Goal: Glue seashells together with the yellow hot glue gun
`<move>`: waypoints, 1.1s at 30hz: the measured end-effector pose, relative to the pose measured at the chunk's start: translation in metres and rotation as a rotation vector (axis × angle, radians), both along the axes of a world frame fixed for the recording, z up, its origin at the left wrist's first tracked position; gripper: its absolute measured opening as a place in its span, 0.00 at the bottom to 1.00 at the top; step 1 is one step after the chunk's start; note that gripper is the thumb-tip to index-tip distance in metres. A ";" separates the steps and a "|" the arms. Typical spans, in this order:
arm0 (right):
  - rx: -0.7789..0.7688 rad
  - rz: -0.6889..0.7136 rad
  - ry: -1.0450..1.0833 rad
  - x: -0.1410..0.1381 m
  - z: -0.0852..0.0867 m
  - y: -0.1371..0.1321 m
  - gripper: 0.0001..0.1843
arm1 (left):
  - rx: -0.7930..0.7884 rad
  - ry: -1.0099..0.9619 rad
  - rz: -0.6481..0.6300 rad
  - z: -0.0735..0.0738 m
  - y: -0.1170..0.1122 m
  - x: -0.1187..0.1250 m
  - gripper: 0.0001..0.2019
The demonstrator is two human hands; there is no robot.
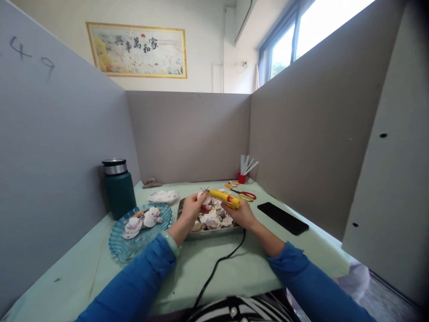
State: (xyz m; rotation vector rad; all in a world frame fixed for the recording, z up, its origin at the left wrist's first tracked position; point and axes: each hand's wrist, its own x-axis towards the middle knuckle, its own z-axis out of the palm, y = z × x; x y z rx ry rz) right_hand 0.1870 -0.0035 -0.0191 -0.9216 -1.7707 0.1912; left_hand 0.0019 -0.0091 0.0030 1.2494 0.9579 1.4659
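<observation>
The yellow glue gun [223, 196] is held above the shell-filled tray [214, 232], its long axis slanting from the near right to the far left and its nozzle pointing leftward, at the work in the left hand [191, 209]. The fingers of the right hand [241, 214] are closed around the glue gun's handle end; those of the left hand are pinched on a white shell [202, 197]. Whether nozzle and shell touch cannot be determined. Edges: the tray's near rim runs below both hands, and the grey left partition [60, 147], back partition [191, 138] and right partition [308, 134] bound the table. Open room is found on the pale green tablecloth [248, 268] in front of the tray, though the black cord [217, 264] crosses it from beneath the right hand to the near edge. To the left, the blue plate [117, 243] bearing shell figures [151, 216] limits the left forearm, with a teal bottle [119, 194] behind it. To the right, a black phone [283, 218] lies near the right hand. Beyond the glue gun are scissors [240, 193] and a red cup [241, 178] of white sticks [246, 164].
</observation>
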 end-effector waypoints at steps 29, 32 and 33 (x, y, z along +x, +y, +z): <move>0.035 -0.011 -0.017 0.000 0.001 -0.004 0.11 | 0.028 0.008 0.011 -0.003 0.005 -0.002 0.24; 0.040 -0.009 -0.018 0.000 0.000 -0.003 0.11 | 0.030 0.022 0.012 -0.003 0.005 -0.002 0.24; 0.042 -0.009 -0.020 0.000 0.000 -0.003 0.11 | 0.033 0.022 0.009 -0.003 0.005 -0.002 0.24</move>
